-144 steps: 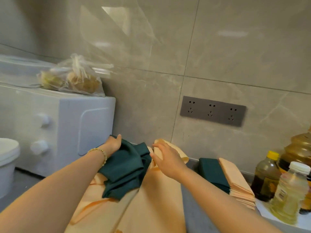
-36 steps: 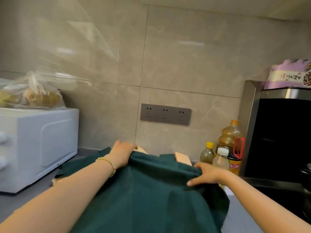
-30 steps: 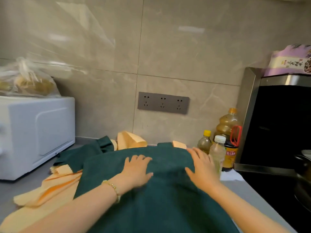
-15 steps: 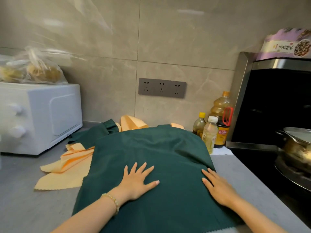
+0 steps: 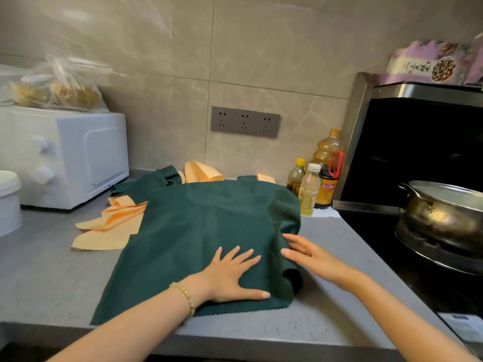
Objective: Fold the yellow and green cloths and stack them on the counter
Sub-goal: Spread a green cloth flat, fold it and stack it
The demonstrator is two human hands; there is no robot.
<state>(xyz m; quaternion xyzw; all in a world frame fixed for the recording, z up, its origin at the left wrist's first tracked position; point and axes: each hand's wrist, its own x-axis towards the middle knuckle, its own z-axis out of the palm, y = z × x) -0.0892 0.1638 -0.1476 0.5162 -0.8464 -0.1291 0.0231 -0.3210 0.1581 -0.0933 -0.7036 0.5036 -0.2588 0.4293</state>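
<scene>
Her left hand (image 5: pixel 230 275) lies flat with fingers spread, pressing the near part of the green cloth (image 5: pixel 203 226). The right hand (image 5: pixel 311 257), fingers straight and loose, touches the cloth's right edge, which is rumpled into a raised fold. The cloth is spread on the grey counter (image 5: pixel 52 278), covering most of the yellow cloths (image 5: pixel 109 228) that poke out on the left and at the back.

The dark bottle (image 5: pixel 325 190) by the wall has a red-and-yellow label, and the purple packet (image 5: pixel 428 66) on the hood carries characters, but both are too blurred to read.

Half a second ago the right edge lay flat, reaching further right.
</scene>
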